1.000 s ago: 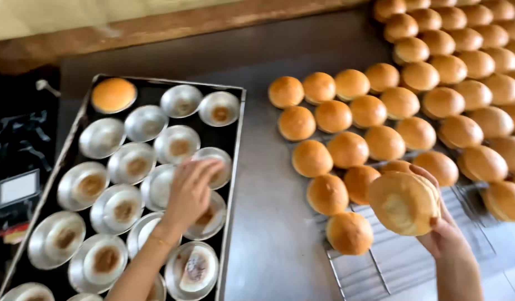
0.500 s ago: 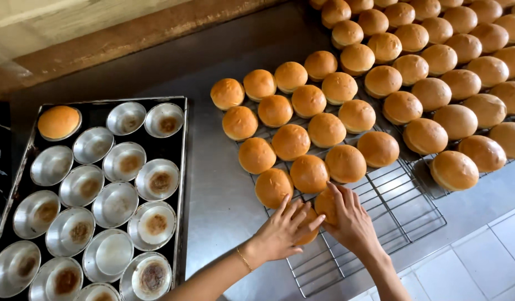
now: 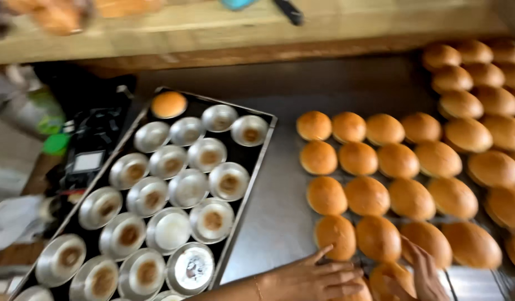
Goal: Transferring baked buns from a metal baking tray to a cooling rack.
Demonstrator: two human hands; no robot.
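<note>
Far to the left of both hands, a dark baking tray (image 3: 256, 167) is lying on the steel counter (image 3: 274, 223), and it is carrying many small round metal moulds (image 3: 191, 267), nearly all empty, with brown marks on their bottoms; only one baked bun (image 3: 168, 104) is sitting in the far corner mould, well apart from the hands. The left hand (image 3: 310, 277) is lying flat at the near edge of the counter, its fingers spread and stretched toward the right, and the index fingertip is touching or almost touching the golden bun (image 3: 335, 237) just beyond it. Between the two hands, another bun (image 3: 392, 277) is resting, and both hands are closing around it from the sides, so the step in hand seems to be setting or straightening this bun at the near end of the rows. The right hand (image 3: 422, 273) is standing on its edge just beside that bun, fingers together and loosely curved; I cannot tell if the grip is really pressing it. Further beyond and to the right, the many buns are cooling in rows on a wire rack (image 3: 461, 281).
</note>
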